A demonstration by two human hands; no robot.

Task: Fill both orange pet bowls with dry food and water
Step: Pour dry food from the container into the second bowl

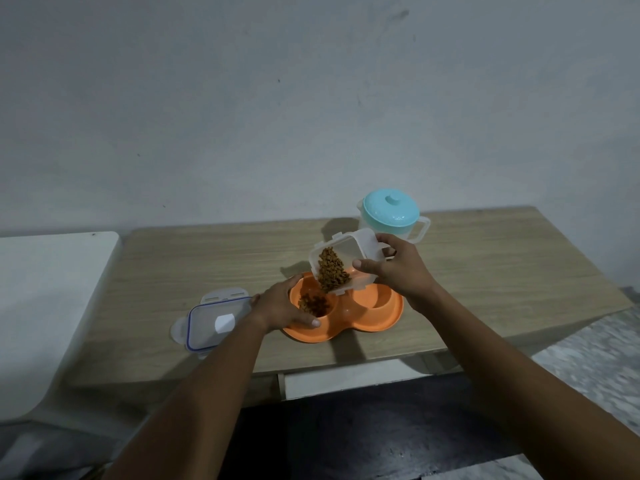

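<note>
An orange double pet bowl (pixel 377 322) sits on the wooden table. Its left well (pixel 313 304) holds a small heap of brown kibble; the right well (pixel 375 299) looks bare. My right hand (pixel 391 268) grips a clear plastic food container (pixel 341 259), tilted over the left well with kibble sliding toward its lower edge. My left hand (pixel 282 306) holds the left rim of the bowl, thumb on the front edge. A clear jug with a teal lid (pixel 391 216) stands behind the container.
The container's clear lid with blue seal (pixel 211 322) lies flat left of the bowl. A white surface (pixel 45 306) adjoins the table (pixel 502 271) on the left. A wall rises close behind. The table's front edge runs just below the bowl.
</note>
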